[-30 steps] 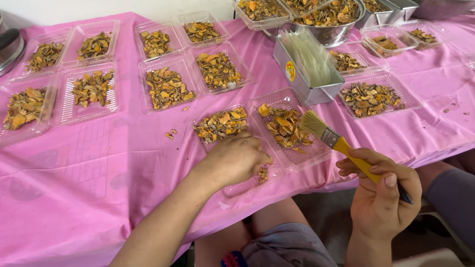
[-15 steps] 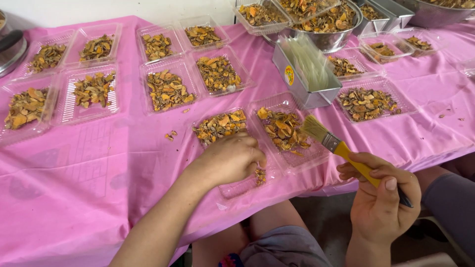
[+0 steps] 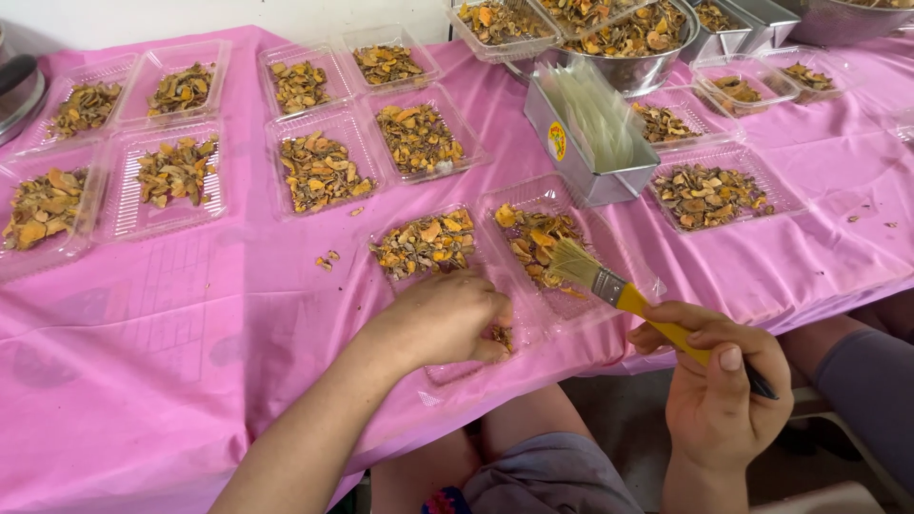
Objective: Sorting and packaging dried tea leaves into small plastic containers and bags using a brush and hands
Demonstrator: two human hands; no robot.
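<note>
My left hand (image 3: 443,319) rests curled on a clear plastic tray (image 3: 447,276) of dried orange-brown slices at the near edge of the pink-covered table (image 3: 190,324), fingers closed around a few pieces. My right hand (image 3: 724,390) holds a yellow-handled paintbrush (image 3: 609,284). Its bristles point up-left and touch the slices in the neighbouring clear tray (image 3: 562,243).
Several more clear trays of dried slices (image 3: 319,171) spread across the table's left and back. A metal box (image 3: 586,133) with clear bags stands right of centre, a steel bowl (image 3: 633,38) of slices behind it. Loose crumbs (image 3: 328,259) lie on the cloth. Another person's sleeve (image 3: 871,381) shows at the right.
The brush tip has dipped slightly lower onto the right tray's slices. My left hand stays on the near tray with only small finger movement.
</note>
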